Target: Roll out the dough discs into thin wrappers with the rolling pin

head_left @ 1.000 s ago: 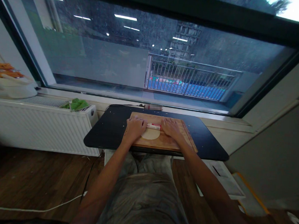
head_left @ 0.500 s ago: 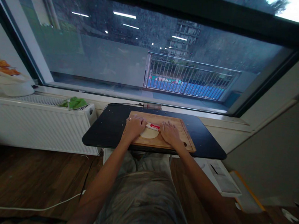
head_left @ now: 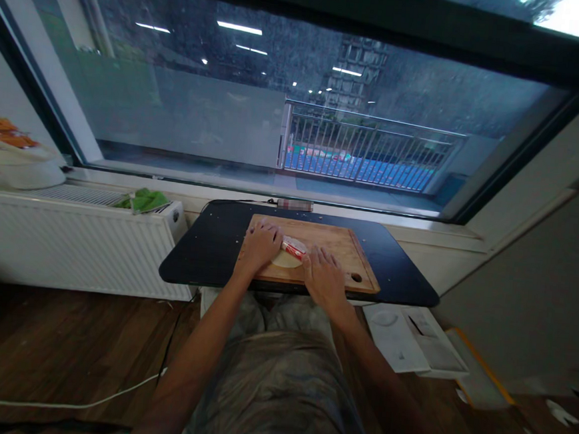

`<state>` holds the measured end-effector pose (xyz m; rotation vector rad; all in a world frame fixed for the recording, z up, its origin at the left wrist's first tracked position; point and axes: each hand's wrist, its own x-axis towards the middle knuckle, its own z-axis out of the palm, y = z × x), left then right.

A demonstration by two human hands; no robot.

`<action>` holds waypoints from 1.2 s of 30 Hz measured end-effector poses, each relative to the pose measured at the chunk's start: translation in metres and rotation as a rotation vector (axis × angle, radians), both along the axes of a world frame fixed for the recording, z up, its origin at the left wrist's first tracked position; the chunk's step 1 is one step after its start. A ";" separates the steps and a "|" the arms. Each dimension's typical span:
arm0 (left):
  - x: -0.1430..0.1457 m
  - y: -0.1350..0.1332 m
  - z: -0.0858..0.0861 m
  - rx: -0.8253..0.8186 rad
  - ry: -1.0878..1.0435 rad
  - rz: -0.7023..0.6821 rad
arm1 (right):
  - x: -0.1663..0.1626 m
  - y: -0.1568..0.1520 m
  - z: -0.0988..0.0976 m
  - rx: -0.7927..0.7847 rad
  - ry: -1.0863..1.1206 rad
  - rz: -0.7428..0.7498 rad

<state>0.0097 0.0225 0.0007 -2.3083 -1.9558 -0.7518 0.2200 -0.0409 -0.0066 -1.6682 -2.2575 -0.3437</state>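
A short red-and-white printed rolling cylinder [head_left: 294, 247] lies across a pale round of dough [head_left: 286, 261] on a wooden cutting board [head_left: 340, 238]. My left hand [head_left: 263, 245] covers the cylinder's left end, its fingers curved over it. Over the other end is my right hand [head_left: 324, 273], palm down, with its thumb against the cylinder and its fingers pointing forward. Both hands hide the cylinder's ends, and the dough's outer edge is partly covered. The cylinder tilts slightly, its right end nearer to me.
The board rests on a black tabletop [head_left: 201, 253] with small crumbs, below a large window. A white radiator [head_left: 77, 240] stands left, holding a green cloth [head_left: 145, 200]. A white box [head_left: 400, 339] sits low on the right. A white cable [head_left: 54, 404] crosses the floor.
My right hand has moved toward me and slightly left, tilting the cylinder's right end nearer to me. The cylinder has rolled a little, showing a different printed side. My left hand has barely moved.
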 end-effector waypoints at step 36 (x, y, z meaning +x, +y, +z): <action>0.003 -0.003 0.005 -0.017 -0.051 0.009 | 0.025 0.039 0.016 -0.065 -0.349 0.112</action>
